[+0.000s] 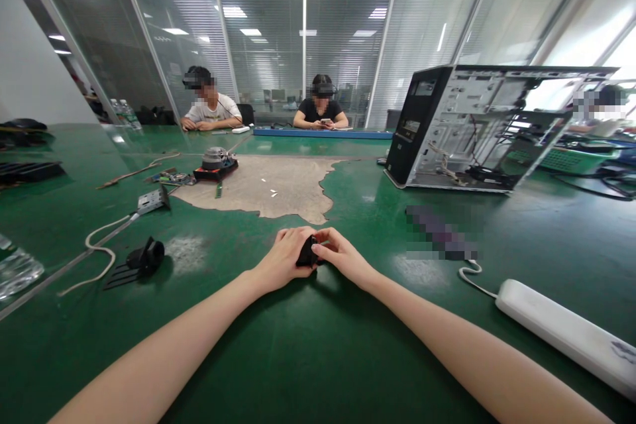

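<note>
A small black part [307,252] sits between my two hands, low over the green table [298,344]. My left hand [285,257] is wrapped round its left side, with the fingers over the top. From the right, my right hand [342,256] pinches the part's edge between thumb and fingers. Much of the part is hidden by the fingers. A black piece with a round end and long prongs [144,258] lies to the left of my hands. Beyond them is a bare grey patch [278,189] in the table top.
An open computer case [422,126] stands at the right. Nearer are a white power strip [561,331] and its cable. On the left lie a metal box [153,200], a cord and a clear bottle [17,268]. A cooler-like part [216,162] stands farther back. People sit across the table.
</note>
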### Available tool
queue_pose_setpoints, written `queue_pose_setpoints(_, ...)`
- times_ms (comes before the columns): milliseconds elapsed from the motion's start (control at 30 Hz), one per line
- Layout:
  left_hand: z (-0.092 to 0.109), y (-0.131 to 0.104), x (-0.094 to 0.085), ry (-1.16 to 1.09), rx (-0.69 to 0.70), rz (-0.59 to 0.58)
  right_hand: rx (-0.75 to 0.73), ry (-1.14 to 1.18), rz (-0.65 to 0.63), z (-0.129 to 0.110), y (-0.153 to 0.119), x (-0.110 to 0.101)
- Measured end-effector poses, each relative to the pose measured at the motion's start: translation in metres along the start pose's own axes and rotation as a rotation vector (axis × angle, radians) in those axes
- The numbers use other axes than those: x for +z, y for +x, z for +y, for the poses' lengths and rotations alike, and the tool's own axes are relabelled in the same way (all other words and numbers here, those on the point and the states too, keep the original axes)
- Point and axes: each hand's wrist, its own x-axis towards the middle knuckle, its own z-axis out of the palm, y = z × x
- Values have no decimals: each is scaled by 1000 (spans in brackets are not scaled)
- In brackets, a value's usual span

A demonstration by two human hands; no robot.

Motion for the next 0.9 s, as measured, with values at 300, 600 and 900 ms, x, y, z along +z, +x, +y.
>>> queue_pose_setpoints(300,-2,-2,1,13,-5,8,-60,68,-22,0,-3,0)
queue_pose_setpoints(600,-3,-1,-1,10,-3,2,7,65,-47,-1,0,-1)
queue_pose_setpoints(900,-2,0,-2,-3,-2,-2,5,88,7,0,2,1)
